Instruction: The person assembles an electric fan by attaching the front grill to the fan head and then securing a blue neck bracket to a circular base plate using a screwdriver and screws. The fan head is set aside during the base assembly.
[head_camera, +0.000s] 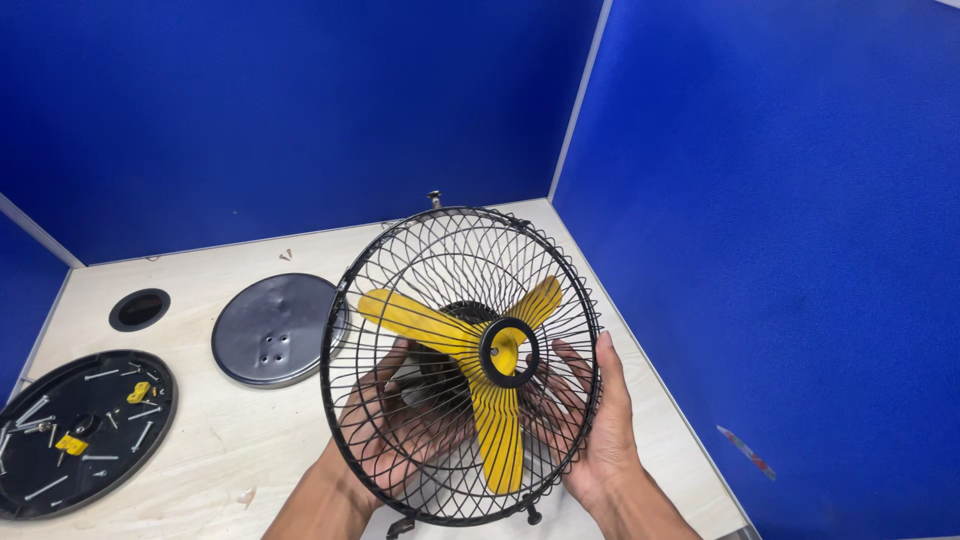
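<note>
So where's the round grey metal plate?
In the head view, the grey round plate lies flat on the table, left of the fan cage held in both hands, and up-right of the black tray of screws.

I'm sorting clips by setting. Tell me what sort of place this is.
Probably a partitioned workbench or assembly cubicle. Blue partition walls enclose a pale wooden desk with a cable hole. Both hands, left and right, hold a caged fan, with a tray of screws and a grey disc alongside.
</note>
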